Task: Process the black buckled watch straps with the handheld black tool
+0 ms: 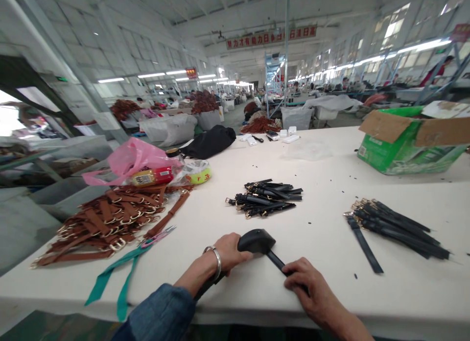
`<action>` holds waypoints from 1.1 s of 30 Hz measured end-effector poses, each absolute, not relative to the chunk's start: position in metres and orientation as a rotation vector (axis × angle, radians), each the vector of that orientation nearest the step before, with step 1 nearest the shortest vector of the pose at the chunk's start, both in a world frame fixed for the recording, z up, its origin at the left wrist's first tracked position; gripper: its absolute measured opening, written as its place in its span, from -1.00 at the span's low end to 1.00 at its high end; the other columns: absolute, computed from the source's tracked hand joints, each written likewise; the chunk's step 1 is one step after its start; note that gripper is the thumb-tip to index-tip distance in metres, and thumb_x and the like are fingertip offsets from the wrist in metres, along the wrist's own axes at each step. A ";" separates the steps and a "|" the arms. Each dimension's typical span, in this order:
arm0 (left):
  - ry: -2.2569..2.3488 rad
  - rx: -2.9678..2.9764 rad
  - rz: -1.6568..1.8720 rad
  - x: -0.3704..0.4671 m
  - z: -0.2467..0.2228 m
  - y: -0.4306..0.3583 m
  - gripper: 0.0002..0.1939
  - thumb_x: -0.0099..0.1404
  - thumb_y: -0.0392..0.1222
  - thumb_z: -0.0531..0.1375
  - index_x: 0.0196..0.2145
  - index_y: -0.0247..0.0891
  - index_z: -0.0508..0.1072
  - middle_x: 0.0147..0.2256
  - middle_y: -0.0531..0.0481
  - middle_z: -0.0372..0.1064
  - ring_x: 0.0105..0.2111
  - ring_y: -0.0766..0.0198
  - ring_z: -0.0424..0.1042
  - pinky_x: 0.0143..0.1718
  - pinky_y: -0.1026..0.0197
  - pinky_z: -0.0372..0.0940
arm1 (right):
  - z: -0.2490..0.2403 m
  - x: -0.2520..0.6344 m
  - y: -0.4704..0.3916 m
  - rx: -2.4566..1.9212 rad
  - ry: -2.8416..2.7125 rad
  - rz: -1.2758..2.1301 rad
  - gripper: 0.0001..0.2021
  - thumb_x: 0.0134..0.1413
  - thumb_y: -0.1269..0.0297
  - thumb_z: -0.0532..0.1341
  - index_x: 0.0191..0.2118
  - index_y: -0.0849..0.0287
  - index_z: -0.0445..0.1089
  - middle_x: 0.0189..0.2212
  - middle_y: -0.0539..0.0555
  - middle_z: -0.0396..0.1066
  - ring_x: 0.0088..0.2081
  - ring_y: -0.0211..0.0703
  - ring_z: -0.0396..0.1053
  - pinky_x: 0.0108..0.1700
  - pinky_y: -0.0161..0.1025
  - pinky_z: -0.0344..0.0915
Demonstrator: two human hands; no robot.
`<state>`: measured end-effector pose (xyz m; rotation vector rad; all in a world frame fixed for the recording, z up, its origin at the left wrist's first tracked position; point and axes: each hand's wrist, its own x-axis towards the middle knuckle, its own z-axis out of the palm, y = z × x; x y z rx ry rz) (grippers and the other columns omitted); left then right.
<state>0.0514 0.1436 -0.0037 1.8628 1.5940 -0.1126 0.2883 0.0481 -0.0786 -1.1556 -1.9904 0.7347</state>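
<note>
My left hand [228, 249], with a silver bangle at the wrist, is closed around a black hand-held device [256, 241] with a rounded head; its handle runs back under my forearm. My right hand [306, 284] pinches a black leather strap [276, 260] whose far end meets the underside of the device's head. What lies under the head is hidden. Just beyond my hands is a pile of short black straps with gold buckles [268, 196]. To the right lies a second bundle of black straps [400, 231], one strap [365, 245] apart from it.
Brown buckled straps [110, 218] are heaped at the left, beside pink-handled scissors [157, 237] tied with green ribbon [123, 270]. Behind them lie a pink plastic bag [128, 159] and a black bag [211, 142]. A green carton [411, 140] stands at the table's [312, 184] far right.
</note>
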 end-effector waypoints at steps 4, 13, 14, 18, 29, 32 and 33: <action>1.636 1.821 -0.018 0.027 0.004 0.144 -0.60 0.05 0.06 0.05 -0.28 -0.32 0.32 -0.61 0.03 0.33 -0.71 0.34 0.32 -0.77 0.37 0.19 | -0.078 0.288 0.048 -1.160 -1.987 0.721 -0.78 -0.11 0.55 0.05 -0.44 0.14 0.38 -0.27 0.07 0.35 -0.19 -0.12 0.22 -0.16 -0.18 0.19; 1.584 1.874 0.032 0.034 -0.011 0.121 -0.66 -0.07 0.05 0.16 -0.45 -0.29 0.40 -0.61 0.04 0.37 -0.71 0.35 0.32 -0.75 0.38 0.15 | -0.084 0.289 0.047 -1.164 -2.000 0.687 -0.81 -0.09 0.52 0.06 -0.45 0.14 0.37 -0.26 0.07 0.35 -0.19 -0.12 0.23 -0.16 -0.18 0.20; 1.585 1.893 0.039 0.041 -0.016 0.121 -0.66 -0.08 0.05 0.17 -0.45 -0.29 0.40 -0.60 0.03 0.38 -0.70 0.34 0.33 -0.75 0.37 0.15 | -0.083 0.288 0.047 -1.169 -1.999 0.684 -0.81 -0.08 0.51 0.06 -0.45 0.14 0.37 -0.26 0.08 0.35 -0.19 -0.11 0.24 -0.16 -0.18 0.20; 1.611 1.965 0.103 0.059 -0.027 0.125 -0.61 -0.09 0.10 0.16 -0.40 -0.27 0.40 -0.49 -0.01 0.42 -0.58 0.28 0.39 -0.65 0.34 0.19 | -0.080 0.286 0.046 -1.187 -1.978 0.677 -0.83 -0.07 0.47 0.06 -0.45 0.14 0.38 -0.28 0.09 0.36 -0.20 -0.11 0.26 -0.17 -0.18 0.21; 1.778 1.945 0.221 -0.008 -0.024 0.108 -0.58 0.01 0.09 0.06 -0.31 -0.29 0.38 -0.41 -0.07 0.43 -0.50 0.19 0.42 -0.53 0.26 0.25 | -0.081 0.286 0.052 -1.635 -2.020 0.442 -0.63 -0.29 0.49 0.10 -0.23 0.14 0.35 -0.30 0.12 0.34 -0.21 -0.03 0.29 -0.17 -0.17 0.20; 1.864 1.932 0.292 -0.026 -0.040 0.111 -0.50 -0.04 0.11 0.08 -0.24 -0.30 0.39 -0.28 -0.10 0.43 -0.27 0.11 0.40 -0.26 0.20 0.25 | -0.073 0.283 0.053 -1.819 -2.053 0.342 -0.68 -0.32 0.51 0.09 -0.32 0.15 0.37 -0.35 0.12 0.36 -0.29 -0.04 0.32 -0.24 -0.20 0.19; 1.901 1.928 0.320 -0.031 -0.047 0.115 -0.44 -0.06 0.14 0.09 -0.19 -0.32 0.37 -0.23 -0.11 0.42 -0.23 0.09 0.38 -0.20 0.19 0.24 | -0.071 0.282 0.054 -1.865 -2.039 0.336 -0.68 -0.34 0.52 0.10 -0.33 0.14 0.37 -0.36 0.11 0.37 -0.31 -0.05 0.33 -0.26 -0.21 0.18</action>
